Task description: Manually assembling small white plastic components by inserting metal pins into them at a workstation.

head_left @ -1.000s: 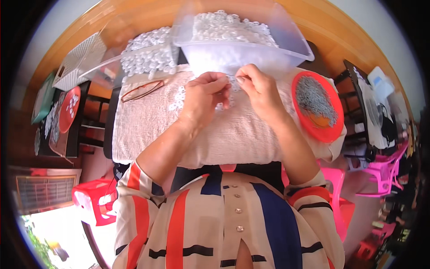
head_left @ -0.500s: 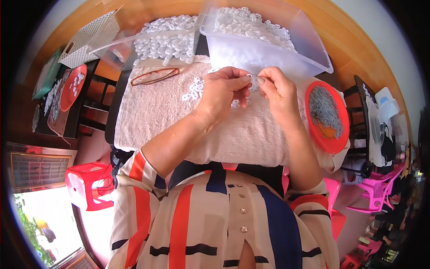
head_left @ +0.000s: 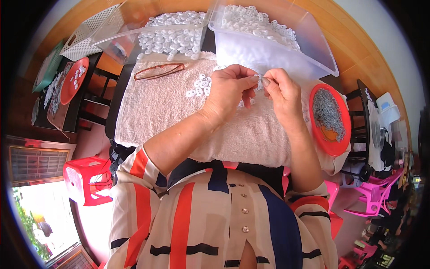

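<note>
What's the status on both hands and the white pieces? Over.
Left hand and right hand: nearly meeting, grip contents unclear. White pieces: loose on towel, partly hidden by left hand. Eyeglasses: far left on towel, clear of both hands.

One left hand and one right hand. Two clear bins, both heaped with white pieces too many to count. One pile of the same pieces, partly hidden, on the one towel. One pair of glasses. Two round red dishes, one holding uncountable grey pins. One white basket and one green tray. Three tables. At least one red stool and one pink chair. Four shirt buttons show.
</note>
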### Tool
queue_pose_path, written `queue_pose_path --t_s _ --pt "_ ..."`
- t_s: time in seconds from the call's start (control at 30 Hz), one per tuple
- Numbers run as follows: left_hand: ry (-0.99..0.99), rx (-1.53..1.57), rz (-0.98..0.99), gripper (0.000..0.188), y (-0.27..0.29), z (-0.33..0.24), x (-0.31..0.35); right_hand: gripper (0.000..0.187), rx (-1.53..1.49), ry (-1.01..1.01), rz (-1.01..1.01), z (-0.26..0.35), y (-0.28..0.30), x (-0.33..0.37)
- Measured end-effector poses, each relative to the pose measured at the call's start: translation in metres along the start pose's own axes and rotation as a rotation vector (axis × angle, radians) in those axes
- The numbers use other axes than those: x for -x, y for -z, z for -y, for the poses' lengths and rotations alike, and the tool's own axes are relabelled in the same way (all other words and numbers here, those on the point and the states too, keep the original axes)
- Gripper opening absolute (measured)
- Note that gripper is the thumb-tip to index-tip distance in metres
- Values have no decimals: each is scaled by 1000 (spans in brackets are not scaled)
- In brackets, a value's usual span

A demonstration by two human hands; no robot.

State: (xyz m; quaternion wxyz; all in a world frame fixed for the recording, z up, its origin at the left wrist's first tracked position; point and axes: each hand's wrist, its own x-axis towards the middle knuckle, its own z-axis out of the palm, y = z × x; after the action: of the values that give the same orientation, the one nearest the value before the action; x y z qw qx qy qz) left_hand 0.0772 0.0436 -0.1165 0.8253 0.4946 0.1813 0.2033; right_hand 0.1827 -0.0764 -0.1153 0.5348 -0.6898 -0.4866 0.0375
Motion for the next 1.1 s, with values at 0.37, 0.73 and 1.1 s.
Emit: queue_pose_path --t_s 0.37,0.73,1.1 --pt "-31 -16 -27 8 -1 2 5 8 116 107 -25 -3 -7 2" --pt "29 119 -77 8 -2 -1 2 13 -82 -116 -25 4 -2 -1" --pt "61 -56 -43 8 2 -3 0 9 92 10 56 -4 2 0"
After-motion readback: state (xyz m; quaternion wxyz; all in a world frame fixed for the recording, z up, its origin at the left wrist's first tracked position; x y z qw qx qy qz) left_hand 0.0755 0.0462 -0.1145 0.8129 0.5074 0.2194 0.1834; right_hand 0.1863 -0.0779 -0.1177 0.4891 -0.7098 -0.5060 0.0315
